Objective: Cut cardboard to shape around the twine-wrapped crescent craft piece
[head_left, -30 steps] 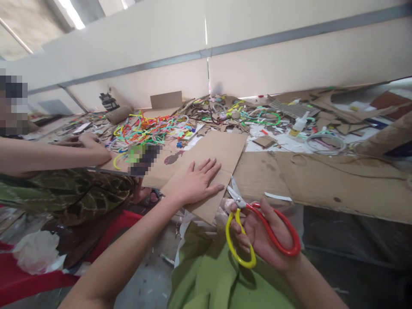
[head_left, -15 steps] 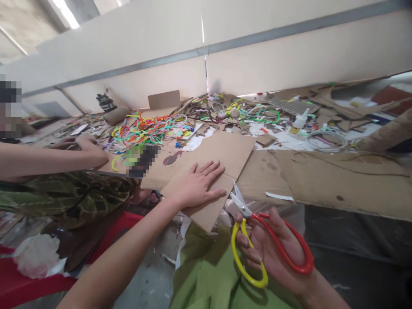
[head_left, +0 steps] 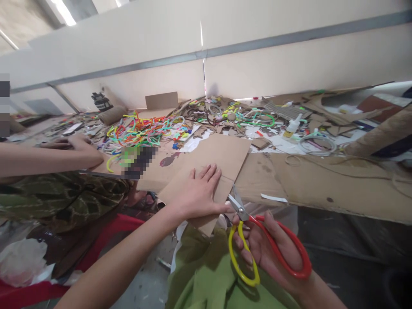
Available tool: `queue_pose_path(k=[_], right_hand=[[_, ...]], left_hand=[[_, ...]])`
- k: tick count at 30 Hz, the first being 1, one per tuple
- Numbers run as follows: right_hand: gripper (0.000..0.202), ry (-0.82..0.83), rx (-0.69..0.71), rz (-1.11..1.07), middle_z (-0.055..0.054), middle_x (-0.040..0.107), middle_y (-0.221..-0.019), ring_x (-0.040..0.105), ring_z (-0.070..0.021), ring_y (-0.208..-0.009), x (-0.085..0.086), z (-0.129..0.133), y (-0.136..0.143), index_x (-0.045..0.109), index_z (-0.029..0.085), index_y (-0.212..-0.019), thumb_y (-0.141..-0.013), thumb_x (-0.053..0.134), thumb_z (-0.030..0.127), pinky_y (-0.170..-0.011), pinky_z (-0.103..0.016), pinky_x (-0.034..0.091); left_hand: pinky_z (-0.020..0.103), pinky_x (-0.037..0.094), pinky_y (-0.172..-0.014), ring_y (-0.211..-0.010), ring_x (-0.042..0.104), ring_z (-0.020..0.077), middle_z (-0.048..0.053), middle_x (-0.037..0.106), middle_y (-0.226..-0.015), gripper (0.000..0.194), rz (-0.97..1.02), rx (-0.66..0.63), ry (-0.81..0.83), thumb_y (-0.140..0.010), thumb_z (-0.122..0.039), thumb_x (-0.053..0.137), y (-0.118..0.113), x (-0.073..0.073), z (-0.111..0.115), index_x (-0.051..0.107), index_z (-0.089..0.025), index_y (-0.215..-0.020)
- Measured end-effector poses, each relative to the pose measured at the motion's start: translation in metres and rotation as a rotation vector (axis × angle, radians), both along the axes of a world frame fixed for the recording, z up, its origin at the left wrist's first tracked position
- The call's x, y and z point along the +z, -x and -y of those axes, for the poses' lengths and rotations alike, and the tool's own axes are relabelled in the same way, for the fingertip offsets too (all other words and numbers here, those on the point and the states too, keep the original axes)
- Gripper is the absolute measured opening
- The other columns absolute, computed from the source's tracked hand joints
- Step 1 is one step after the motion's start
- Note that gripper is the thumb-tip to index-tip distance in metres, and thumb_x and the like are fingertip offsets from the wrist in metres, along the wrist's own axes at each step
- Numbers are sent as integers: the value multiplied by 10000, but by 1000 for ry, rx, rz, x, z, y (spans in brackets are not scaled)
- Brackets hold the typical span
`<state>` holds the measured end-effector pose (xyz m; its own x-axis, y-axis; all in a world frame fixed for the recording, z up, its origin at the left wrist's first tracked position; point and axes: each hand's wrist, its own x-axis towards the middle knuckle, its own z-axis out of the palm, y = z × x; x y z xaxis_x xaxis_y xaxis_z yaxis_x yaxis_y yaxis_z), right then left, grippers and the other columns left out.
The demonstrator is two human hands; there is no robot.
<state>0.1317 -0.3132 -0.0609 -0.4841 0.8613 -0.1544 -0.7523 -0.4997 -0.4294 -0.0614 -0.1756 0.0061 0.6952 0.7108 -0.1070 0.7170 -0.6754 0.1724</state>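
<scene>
My left hand (head_left: 203, 193) lies flat with spread fingers on a brown cardboard sheet (head_left: 225, 150), its thumb reaching toward the sheet's right edge. That sheet rests partly on the table and juts over the front edge. In my right hand (head_left: 270, 246) is a pair of scissors (head_left: 241, 210) with one red and one yellow handle loop. The blades are parted at the sheet's right edge, near a thin line across the cardboard. Whether they touch the board I cannot tell for sure.
A tangle of coloured pipe cleaners (head_left: 144, 131) lies behind the sheet. Cardboard scraps, a glue bottle (head_left: 292, 126) and a cardboard tube (head_left: 380, 133) are farther right. A paper strip (head_left: 273, 198) lies near the front edge. Another person's arm (head_left: 48, 156) rests at left.
My left hand has shifted slightly down on the sheet, its thumb now closer to the blades. The scissors sit a little lower and to the left, at the sheet's edge. The view has shifted slightly.
</scene>
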Motion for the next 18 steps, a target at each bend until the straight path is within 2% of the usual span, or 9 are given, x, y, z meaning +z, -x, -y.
queue_pose_path(k=[2, 8, 12, 16, 18], right_hand=[[516, 3, -7, 14, -92, 718, -915, 665, -168, -706, 1, -1, 0, 670, 184, -1215, -985, 559, 633, -638, -249, 559], [539, 10, 50, -59, -92, 725, -942, 677, -153, -719, -1, -3, -2, 676, 175, -1209, -976, 568, 649, -678, -228, 576], [542, -9, 63, -41, -90, 726, -932, 671, -160, -676, -2, -9, -2, 670, 180, -1222, -973, 570, 651, -607, -246, 564], [542, -20, 38, 24, -82, 723, -911, 666, -167, -651, 0, -15, -1, 659, 185, -1234, -948, 619, 643, -581, -264, 556], [533, -13, 31, 62, -76, 720, -904, 663, -164, -647, 0, -17, -2, 651, 190, -1243, -941, 639, 629, -571, -258, 554]], left_hand=[[663, 127, -1255, -1608, 122, 358, 157, 108, -1736, 1131, -16, 19, -8, -823, -849, 489, -3, 0, 7, 168, -165, -1665], [670, 232, -1229, -1591, 204, 359, 142, 199, -1727, 922, -7, 52, -16, -900, -684, 481, -4, 4, 12, 270, -170, -1637], [664, 256, -1221, -1583, 232, 361, 157, 219, -1716, 859, -32, 82, -26, -913, -569, 483, -10, 3, 9, 295, -131, -1628], [625, 292, -1216, -1575, 262, 348, 174, 249, -1704, 808, -50, 90, -71, -931, -500, 466, -16, 0, 6, 323, -96, -1616], [562, 297, -1231, -1568, 289, 318, 162, 285, -1695, 757, -31, 81, -92, -966, -503, 433, -13, 1, 1, 357, -106, -1606]])
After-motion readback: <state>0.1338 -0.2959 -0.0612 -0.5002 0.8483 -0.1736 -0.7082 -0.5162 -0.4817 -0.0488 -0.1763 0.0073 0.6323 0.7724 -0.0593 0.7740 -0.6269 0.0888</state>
